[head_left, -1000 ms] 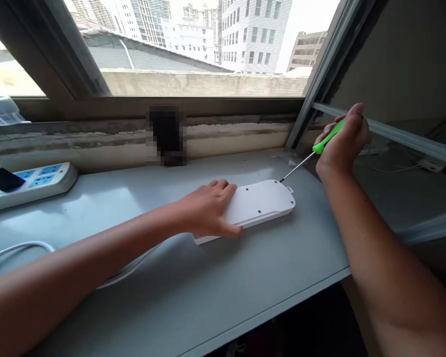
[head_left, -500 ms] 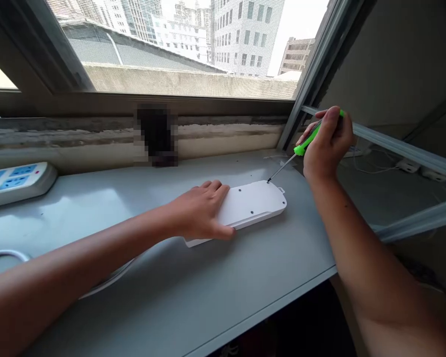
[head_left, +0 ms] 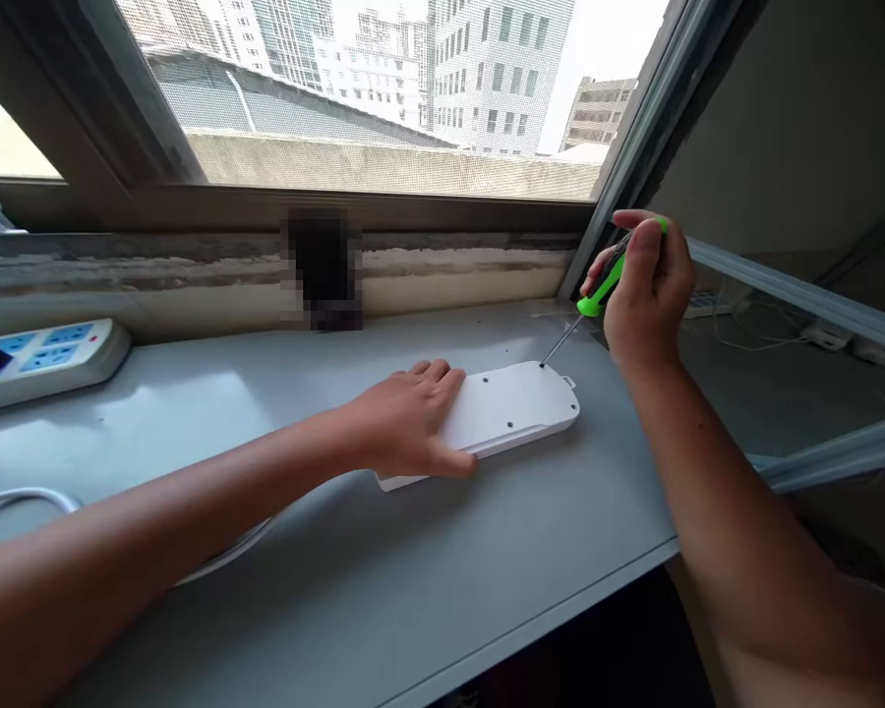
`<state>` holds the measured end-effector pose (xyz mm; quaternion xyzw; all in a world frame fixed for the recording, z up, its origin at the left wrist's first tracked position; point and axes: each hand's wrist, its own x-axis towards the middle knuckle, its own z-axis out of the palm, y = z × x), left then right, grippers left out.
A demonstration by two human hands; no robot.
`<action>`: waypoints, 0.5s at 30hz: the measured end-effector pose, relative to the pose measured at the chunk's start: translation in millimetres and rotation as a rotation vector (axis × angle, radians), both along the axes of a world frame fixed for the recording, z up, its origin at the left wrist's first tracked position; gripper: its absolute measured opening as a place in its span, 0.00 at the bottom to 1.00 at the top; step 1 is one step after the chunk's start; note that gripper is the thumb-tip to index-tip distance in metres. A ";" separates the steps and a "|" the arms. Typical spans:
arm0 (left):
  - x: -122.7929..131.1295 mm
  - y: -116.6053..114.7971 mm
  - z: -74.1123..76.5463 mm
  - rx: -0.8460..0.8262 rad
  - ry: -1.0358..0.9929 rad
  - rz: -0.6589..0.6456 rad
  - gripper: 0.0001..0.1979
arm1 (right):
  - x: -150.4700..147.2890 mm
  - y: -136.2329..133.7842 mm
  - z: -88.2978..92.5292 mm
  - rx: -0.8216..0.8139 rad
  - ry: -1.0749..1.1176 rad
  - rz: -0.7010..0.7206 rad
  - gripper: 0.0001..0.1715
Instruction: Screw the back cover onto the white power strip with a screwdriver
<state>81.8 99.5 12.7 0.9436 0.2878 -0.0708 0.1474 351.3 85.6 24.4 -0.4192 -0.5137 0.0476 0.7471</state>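
Note:
A white power strip lies face down on the table, showing several dark screw holes in its back. My left hand is wrapped over its near-left part, thumb along the front side and fingers over the far edge, pressing it to the tabletop. In my right hand is a screwdriver with a green and black handle. It slants down to the left, and its tip is at the hole in the far right corner of the strip. Whether a screw sits in that hole cannot be made out.
Another power strip with blue socket faces stands at the left. A white cable runs under my left forearm. A window ledge bounds the grey table behind; a metal frame stands at the right.
The screwdriver's handle has come closer to the power strip, and less of its shaft shows above the hole. My right fingers have shifted on the handle. The view has moved slightly; my left hand stays put.

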 end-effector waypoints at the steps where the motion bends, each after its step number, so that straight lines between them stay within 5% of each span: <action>1: 0.0 0.1 -0.3 -0.004 0.000 0.001 0.38 | -0.2 1.4 1.0 -0.011 0.050 0.062 0.24; 5: -1.1 0.3 -2.8 -0.006 -0.020 -0.013 0.38 | -3.5 3.7 6.6 -0.051 0.238 0.272 0.36; 9: -1.8 -1.1 -3.8 0.013 -0.023 -0.029 0.37 | -7.4 -1.6 12.1 -0.108 0.312 0.391 0.37; 15: -1.1 -3.0 -3.9 0.025 -0.021 -0.037 0.35 | -5.7 -5.6 15.2 -0.120 0.328 0.431 0.40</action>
